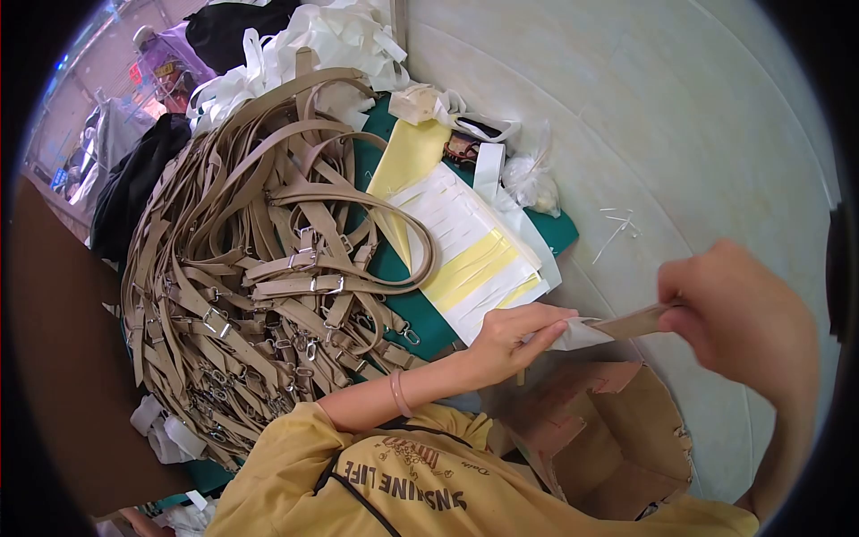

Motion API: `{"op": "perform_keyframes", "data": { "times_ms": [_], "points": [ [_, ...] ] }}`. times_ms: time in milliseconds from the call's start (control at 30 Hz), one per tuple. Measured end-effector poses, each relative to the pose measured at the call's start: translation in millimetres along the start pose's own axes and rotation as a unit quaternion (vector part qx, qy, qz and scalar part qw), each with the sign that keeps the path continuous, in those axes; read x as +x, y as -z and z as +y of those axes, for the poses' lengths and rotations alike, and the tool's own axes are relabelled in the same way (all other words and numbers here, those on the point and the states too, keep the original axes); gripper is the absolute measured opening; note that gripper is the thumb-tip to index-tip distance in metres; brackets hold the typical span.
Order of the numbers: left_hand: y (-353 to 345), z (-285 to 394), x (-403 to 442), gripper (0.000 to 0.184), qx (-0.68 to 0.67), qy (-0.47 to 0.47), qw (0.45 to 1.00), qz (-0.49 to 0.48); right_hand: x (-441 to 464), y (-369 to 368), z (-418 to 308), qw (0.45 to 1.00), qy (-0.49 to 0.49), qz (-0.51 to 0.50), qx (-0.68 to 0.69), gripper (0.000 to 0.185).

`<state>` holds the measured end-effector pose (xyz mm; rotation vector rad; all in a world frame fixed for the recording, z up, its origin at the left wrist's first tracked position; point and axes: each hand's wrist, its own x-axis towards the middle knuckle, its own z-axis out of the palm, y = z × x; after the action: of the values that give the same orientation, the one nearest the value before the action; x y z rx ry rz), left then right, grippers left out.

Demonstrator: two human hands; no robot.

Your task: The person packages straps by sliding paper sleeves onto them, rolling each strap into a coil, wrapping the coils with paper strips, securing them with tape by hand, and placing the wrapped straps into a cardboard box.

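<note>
A beige strap [631, 322] is stretched between my two hands, above the cardboard box's edge. My left hand [510, 345], with a pink bangle on the wrist, pinches a white strip of paper or cloth [582, 335] at the strap's left end. Whether the white strip wraps round the strap or lies against it, I cannot tell. The strap's other end is gripped in my right hand [734, 309], its fingers closed. To the left lies a large pile of beige straps [259, 233] with silver buckles and clasps.
An open cardboard box [626, 438] stands below my hands. Stacked white and yellow sheets [470, 233] lie on a green surface [429, 336]. Behind are white strips [304, 54], a clear plastic bag [531, 179] and a black cloth [143, 179]. Small white sticks [616, 228] lie on the pale floor.
</note>
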<state>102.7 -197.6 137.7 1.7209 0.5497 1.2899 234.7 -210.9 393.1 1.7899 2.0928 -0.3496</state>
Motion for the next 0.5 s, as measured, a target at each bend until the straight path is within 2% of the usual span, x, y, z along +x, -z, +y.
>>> {"op": "perform_keyframes", "data": {
  "times_ms": [100, 233, 300, 333, 400, 500],
  "points": [
    [-2.5, 12.5, 10.1, 0.016, -0.006, -0.03, 0.999, 0.032, 0.7, -5.1, -4.6, 0.997, 0.031, 0.022, 0.073, 0.01],
    [-2.6, 19.4, 15.6, 0.014, 0.001, -0.021, 0.999, 0.036, 14.6, -23.0, 2.9, 0.994, 0.073, 0.015, 0.074, 0.012],
    [-2.5, 22.5, 15.7, 0.013, -0.009, -0.017, 0.999, 0.05, 18.9, -32.0, 7.4, 0.98, 0.129, 0.109, 0.101, 0.012],
    [-1.9, 25.2, 16.7, 0.013, -0.008, -0.018, 0.998, 0.052, 17.0, -30.1, 6.1, 0.98, 0.131, 0.109, 0.1, 0.012],
    [-1.4, 30.3, 20.3, 0.012, -0.013, 0.009, 0.999, 0.051, 11.8, -19.9, -3.7, 0.979, 0.029, 0.071, 0.186, 0.012],
    [-0.9, 32.7, 23.1, 0.011, -0.012, 0.024, 0.999, 0.042, 8.3, -21.2, 5.3, 0.972, 0.09, 0.105, 0.191, 0.013]
  ]
}}
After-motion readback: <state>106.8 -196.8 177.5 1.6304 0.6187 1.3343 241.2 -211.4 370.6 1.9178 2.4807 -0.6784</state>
